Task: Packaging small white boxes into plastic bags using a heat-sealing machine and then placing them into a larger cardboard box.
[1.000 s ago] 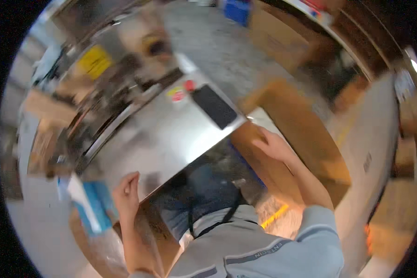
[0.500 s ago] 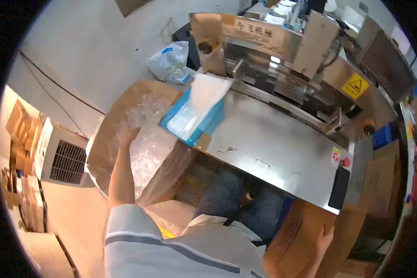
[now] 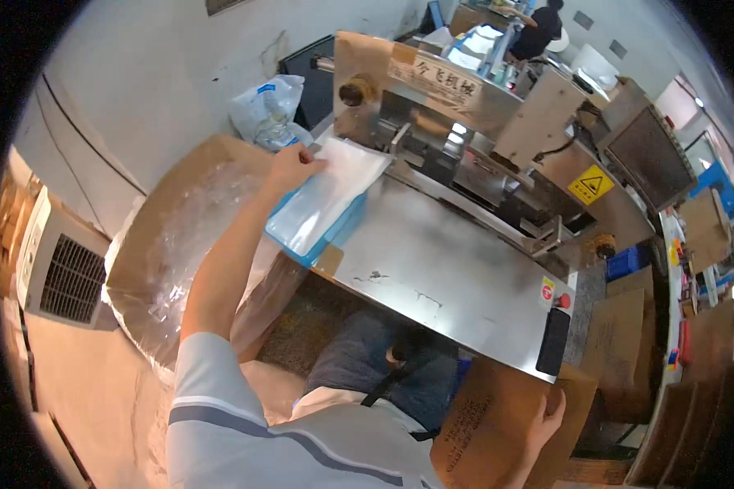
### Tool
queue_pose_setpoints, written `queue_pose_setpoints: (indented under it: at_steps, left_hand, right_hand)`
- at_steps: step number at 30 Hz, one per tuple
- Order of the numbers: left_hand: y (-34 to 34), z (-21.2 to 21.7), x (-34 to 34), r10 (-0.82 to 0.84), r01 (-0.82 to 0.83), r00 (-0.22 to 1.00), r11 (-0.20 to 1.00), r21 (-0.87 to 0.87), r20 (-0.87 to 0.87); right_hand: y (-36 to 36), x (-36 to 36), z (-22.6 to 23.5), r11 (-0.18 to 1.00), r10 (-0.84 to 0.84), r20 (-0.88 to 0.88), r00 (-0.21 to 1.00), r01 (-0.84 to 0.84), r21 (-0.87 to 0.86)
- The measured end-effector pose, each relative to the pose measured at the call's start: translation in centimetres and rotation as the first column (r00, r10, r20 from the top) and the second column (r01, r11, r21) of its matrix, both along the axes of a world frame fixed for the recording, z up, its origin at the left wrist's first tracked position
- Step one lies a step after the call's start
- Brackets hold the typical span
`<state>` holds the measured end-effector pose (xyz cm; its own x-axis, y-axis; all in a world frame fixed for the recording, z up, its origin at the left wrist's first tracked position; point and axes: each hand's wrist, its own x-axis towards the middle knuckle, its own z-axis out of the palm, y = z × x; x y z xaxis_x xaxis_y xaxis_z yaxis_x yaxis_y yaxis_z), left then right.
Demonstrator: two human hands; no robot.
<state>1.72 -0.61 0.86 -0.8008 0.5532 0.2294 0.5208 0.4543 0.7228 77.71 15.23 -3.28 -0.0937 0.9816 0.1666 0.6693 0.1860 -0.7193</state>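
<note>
My left hand (image 3: 294, 169) is at the far left corner of the blue tray (image 3: 302, 256), its fingers curled in a pinch at the edge of a white plastic sheet (image 3: 347, 167). The sheet lies on top of a stack of thin, glossy film in the tray. Low on the right, my right hand (image 3: 548, 420) rests over a brown cardboard box (image 3: 473, 424), thumb and fingers apart, with nothing seen in them. The tray sits on the left end of a steel worktop (image 3: 440, 269), in front of a metal machine (image 3: 481, 167).
Left of the worktop stands a large lined carton (image 3: 139, 261) of clear plastic pieces. A black phone-like slab (image 3: 553, 340) and a red button (image 3: 563, 301) are at the worktop's right end. A white bag (image 3: 269, 110) leans behind. A co-worker (image 3: 538, 33) is at the far back.
My left hand has moved from over the carton of clear plastic, up and right to the white sheet on the tray. My right hand stays by the cardboard box. The view has shifted.
</note>
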Motion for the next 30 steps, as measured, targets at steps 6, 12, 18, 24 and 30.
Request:
queue_pose_setpoints:
  at_steps: [6, 12, 18, 24, 30]
  left_hand:
    - [0.7, -0.1, -0.4, 0.021, 0.001, 0.979, 0.994, 0.107, -0.202]
    - [1.4, 3.7, 2.9, 0.155, -0.060, 0.971, 0.896, 0.440, -0.184]
    - [1.4, 9.3, 18.5, -0.366, 0.394, 0.907, 0.912, 0.111, -0.208]
    - [-1.2, 9.5, 31.1, -0.742, 0.730, 0.669, 0.666, 0.157, 0.036]
    - [-2.3, 6.2, 33.3, -0.679, 0.618, 0.653, 0.734, 0.284, 0.336]
  right_hand:
    - [-1.7, -3.5, 3.6, 0.998, 0.055, -0.211, 0.976, -0.058, -0.007]
    - [-1.1, -9.2, 5.8, 0.982, 0.175, -0.339, 0.924, -0.187, -0.004]
    - [-1.8, -18.7, 9.8, 0.903, 0.422, -0.247, 0.872, -0.380, 0.203]
    - [-2.8, -25.6, 12.2, 0.683, 0.730, -0.180, 0.659, -0.695, 0.226]
    - [-3.4, -24.7, 10.0, 0.717, 0.697, -0.127, 0.706, -0.682, 0.143]
